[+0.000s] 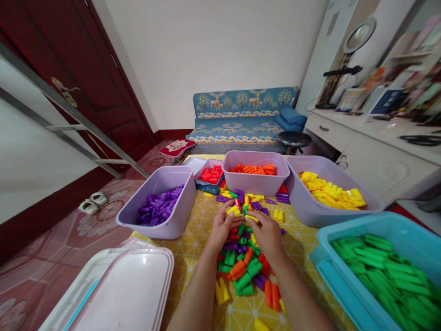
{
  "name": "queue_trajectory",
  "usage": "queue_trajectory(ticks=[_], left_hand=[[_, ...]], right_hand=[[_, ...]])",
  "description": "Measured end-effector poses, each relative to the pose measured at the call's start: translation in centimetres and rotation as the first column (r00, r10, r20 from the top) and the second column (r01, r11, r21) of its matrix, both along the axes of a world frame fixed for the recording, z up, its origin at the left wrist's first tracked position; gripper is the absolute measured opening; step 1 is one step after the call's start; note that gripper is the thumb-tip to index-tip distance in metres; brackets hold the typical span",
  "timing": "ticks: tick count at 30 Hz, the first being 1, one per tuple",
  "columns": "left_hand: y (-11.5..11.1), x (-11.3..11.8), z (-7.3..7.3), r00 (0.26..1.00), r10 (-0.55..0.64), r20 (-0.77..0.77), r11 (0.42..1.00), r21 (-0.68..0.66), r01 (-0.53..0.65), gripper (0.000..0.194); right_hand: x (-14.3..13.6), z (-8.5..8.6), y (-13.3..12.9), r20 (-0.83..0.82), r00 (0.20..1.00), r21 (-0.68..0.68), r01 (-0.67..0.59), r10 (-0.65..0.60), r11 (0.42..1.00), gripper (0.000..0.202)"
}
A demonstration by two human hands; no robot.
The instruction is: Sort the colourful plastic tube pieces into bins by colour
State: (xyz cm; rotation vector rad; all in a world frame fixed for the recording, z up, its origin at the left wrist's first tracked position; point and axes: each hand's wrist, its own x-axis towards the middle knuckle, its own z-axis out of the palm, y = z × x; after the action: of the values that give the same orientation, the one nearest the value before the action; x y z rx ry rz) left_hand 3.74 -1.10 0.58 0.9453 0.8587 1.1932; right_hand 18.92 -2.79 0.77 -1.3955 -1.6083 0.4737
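My left hand is closed around a small yellow plastic tube piece, held between thumb and fingers. Facing it, my right hand pinches another yellow tube piece at its fingertips. Both hands hover close together over a loose mixed pile of short plastic tubes, among them green tubes, orange tubes and purple ones. Beyond the fingers, more yellow, purple and red pieces lie scattered on the yellow patterned tablecloth.
Sorted tubes fill a purple-filled bin, a small box of red ones, an orange-filled bin, a yellow-filled bin and a turquoise bin of green tubes. Lids lie at left. A sofa stands behind.
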Motion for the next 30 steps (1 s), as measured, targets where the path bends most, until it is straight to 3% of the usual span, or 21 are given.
queue_trajectory(ticks=[2, 4, 6, 7, 9, 11, 12, 13, 14, 16, 18, 19, 21, 23, 26, 30], left_hand=[[0.1, 0.1, -0.2, 0.998, 0.031, -0.049, 0.999, 0.018, -0.03, 0.058], [0.3, 0.1, -0.5, 0.996, 0.048, -0.077, 0.998, 0.032, -0.046, 0.053], [0.4, 0.2, -0.7, 0.993, 0.062, -0.097, 0.998, 0.039, -0.058, 0.049], [0.5, 0.2, -0.8, 0.992, 0.069, -0.106, 0.997, 0.042, -0.064, 0.047], [0.5, 0.2, -0.9, 0.99, 0.079, -0.115, 0.996, 0.049, -0.074, 0.044], [0.5, 0.3, -0.9, 0.989, 0.081, -0.121, 0.996, 0.058, -0.075, 0.041], [0.5, 0.3, -0.9, 0.989, 0.079, -0.127, 0.995, 0.064, -0.071, 0.04], [0.5, 0.3, -0.9, 0.988, 0.077, -0.136, 0.995, 0.073, -0.067, 0.038], [0.4, 0.3, -0.9, 0.985, 0.08, -0.152, 0.994, 0.086, -0.068, 0.036], [0.3, 0.3, -0.9, 0.969, 0.095, -0.227, 0.989, 0.129, -0.067, 0.032], [0.2, 0.2, -0.8, 0.93, 0.121, -0.346, 0.982, 0.179, -0.061, 0.029], [0.1, 0.1, -0.8, 0.903, 0.137, -0.408, 0.977, 0.204, -0.056, 0.028], [0.0, 0.0, -0.8, 0.845, 0.164, -0.509, 0.967, 0.253, -0.035, 0.026], [0.0, -0.1, -0.7, 0.792, 0.186, -0.582, 0.956, 0.293, -0.008, 0.031], [0.0, -0.2, -0.8, 0.722, 0.216, -0.658, 0.943, 0.332, 0.02, 0.042], [0.1, -0.3, -0.9, 0.699, 0.268, -0.663, 0.9, 0.432, 0.065, 0.029]], right_hand=[[0.7, 0.7, 0.2, 0.075, 0.996, -0.079, -0.039, 0.044, 0.996, 0.018], [1.3, 1.8, 0.3, 0.049, 0.994, -0.145, -0.089, 0.097, 0.985, 0.014], [1.8, 3.2, 0.3, -0.162, 0.986, -0.128, -0.065, 0.044, 0.99, 0.016], [1.9, 3.9, 0.2, -0.336, 0.941, -0.073, -0.003, -0.022, 0.997, 0.021], [2.2, 5.0, 0.2, -0.698, 0.711, 0.055, 0.177, -0.089, 0.983, 0.03], [2.4, 5.6, 0.3, -0.884, 0.465, 0.112, 0.292, -0.039, 0.95, 0.03], [2.5, 5.6, 0.3, -0.912, 0.409, 0.1, 0.306, -0.036, 0.947, 0.029], [2.5, 5.5, 0.2, -0.905, 0.419, 0.064, 0.294, -0.069, 0.954, 0.028], [2.6, 5.3, 0.2, -0.863, 0.491, 0.017, 0.269, -0.122, 0.963, 0.028], [2.6, 4.9, -0.1, -0.627, 0.756, -0.064, 0.189, -0.187, 0.98, 0.027], [2.5, 4.5, -0.6, -0.195, 0.972, -0.146, 0.104, -0.132, 0.984, 0.019], [2.4, 4.4, -0.9, 0.033, 0.997, -0.186, 0.079, -0.074, 0.979, 0.014], [2.3, 4.3, -1.5, 0.377, 0.925, -0.259, 0.068, 0.036, 0.964, 0.015], [2.2, 4.1, -1.9, 0.533, 0.837, -0.32, 0.062, 0.125, 0.946, 0.025], [2.1, 3.6, -2.0, 0.587, 0.783, -0.373, 0.036, 0.206, 0.927, 0.036], [1.9, 2.5, -1.1, 0.599, 0.774, -0.389, 0.059, 0.204, 0.919, 0.032]])
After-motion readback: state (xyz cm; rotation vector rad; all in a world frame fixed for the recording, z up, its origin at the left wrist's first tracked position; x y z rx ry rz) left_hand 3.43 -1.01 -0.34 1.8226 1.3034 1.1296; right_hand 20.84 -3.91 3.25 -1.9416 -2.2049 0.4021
